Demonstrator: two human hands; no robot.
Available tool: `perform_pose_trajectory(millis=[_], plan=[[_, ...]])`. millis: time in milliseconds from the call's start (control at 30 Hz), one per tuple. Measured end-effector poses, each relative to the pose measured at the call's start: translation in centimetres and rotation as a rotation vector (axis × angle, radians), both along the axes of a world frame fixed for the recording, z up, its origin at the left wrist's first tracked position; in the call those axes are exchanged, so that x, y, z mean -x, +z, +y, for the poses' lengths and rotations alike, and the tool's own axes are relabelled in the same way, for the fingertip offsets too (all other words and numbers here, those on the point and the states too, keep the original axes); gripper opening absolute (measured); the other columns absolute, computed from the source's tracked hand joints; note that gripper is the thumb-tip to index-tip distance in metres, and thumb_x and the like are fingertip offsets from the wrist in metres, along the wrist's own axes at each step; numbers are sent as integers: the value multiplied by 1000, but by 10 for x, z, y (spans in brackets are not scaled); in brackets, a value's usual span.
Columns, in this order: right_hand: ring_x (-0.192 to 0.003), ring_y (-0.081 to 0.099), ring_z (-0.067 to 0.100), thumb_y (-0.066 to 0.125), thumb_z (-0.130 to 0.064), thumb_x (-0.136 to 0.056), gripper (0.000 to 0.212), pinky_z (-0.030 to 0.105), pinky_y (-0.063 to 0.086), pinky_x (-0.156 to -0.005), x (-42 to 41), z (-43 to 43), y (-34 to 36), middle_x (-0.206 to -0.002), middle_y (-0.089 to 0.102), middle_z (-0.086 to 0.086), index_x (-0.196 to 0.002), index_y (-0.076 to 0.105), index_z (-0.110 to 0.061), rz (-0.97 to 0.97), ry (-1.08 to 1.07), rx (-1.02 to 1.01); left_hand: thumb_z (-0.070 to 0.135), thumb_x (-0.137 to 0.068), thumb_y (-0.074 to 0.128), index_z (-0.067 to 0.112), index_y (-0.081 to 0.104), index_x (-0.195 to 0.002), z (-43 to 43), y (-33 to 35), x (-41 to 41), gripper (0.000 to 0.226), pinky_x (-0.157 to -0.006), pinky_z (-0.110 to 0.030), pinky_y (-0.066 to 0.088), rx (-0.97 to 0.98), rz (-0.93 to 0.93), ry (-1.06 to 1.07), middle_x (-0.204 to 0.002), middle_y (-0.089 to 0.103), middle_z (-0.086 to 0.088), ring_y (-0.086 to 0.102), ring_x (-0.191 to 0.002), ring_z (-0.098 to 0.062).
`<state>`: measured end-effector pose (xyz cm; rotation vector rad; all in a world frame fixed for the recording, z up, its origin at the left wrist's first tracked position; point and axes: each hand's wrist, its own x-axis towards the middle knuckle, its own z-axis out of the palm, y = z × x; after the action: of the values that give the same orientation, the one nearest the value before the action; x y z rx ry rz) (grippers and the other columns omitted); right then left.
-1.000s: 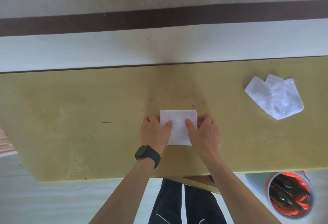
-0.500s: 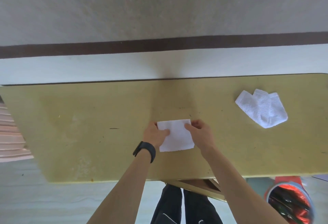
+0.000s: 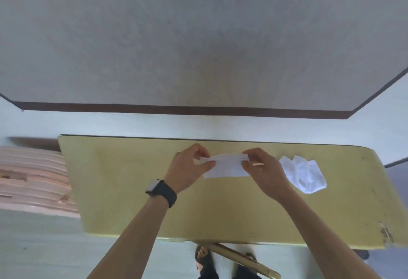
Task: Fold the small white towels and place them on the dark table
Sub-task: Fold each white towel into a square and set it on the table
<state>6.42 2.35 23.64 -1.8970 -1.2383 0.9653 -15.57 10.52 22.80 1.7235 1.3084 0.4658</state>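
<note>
Left hand (image 3: 189, 166): fingers and thumb curled, pinching the left end of the folded towel (image 3: 225, 167). Right hand (image 3: 262, 168): the same grip on the right end. Both hands are gripping the one cloth.

The folded towel is white and stretched between the two hands over the far half of the yellow table (image 3: 132, 190), near its middle. Its layered edge runs along the far side between the pinches, and the rest hangs towards the near side. Whether it touches the tabletop cannot be told.

A second towel (image 3: 302, 173) – white, loosely bunched – lies on the table just right of the right hand, apart from it.

A dark watch (image 3: 162, 191) sits on the left wrist. Pink boards (image 3: 33, 179) are stacked off the table's left end. The right near corner of the table is chipped.
</note>
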Motion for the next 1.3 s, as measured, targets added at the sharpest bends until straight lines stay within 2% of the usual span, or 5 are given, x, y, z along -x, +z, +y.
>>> perform_pose_trajectory(millis=[333, 700, 833, 1000, 1300], plan=[[-95, 57, -1, 64, -21, -94, 21, 12, 42, -86, 38, -24, 109, -102, 60, -20, -113, 70, -30, -247, 392, -477, 40, -78, 81, 33, 75, -87, -90, 150, 64, 12, -72, -6, 41, -369, 40, 182, -83, 69, 26, 60, -84, 8], [-98, 57, 6, 55, -19, -98, 18, 21, 42, -85, 209, -131, 165, -106, 63, -18, -111, 66, -23, -141, 857, -680, 29, -70, 88, 18, 78, -86, -332, 210, 203, 22, -71, -23, 49, -312, -188, 713, -82, 76, -2, 67, -75, -12], [-98, 60, 8, 58, -17, -97, 17, 23, 45, -86, 316, -210, 178, -107, 67, -12, -111, 67, -19, -47, 1093, -746, 40, -67, 89, 21, 76, -77, -462, 222, 274, 25, -72, -35, 54, -361, -53, 1011, -79, 75, -1, 71, -74, -18], [-93, 60, 6, 63, -16, -95, 16, 8, 38, -84, 455, -351, 190, -102, 66, -15, -109, 70, -19, 89, 1364, -811, 37, -69, 89, 19, 76, -82, -646, 232, 352, 26, -60, -20, 52, -413, -1, 1355, -69, 72, 10, 67, -60, -4], [-98, 61, 12, 62, -11, -94, 24, 15, 40, -90, 680, -669, 184, -105, 67, -6, -117, 68, -15, 362, 1676, -848, 21, -75, 85, 22, 78, -89, -983, 217, 477, 16, -77, -23, 54, -585, 47, 1876, -84, 76, 11, 72, -84, -5]])
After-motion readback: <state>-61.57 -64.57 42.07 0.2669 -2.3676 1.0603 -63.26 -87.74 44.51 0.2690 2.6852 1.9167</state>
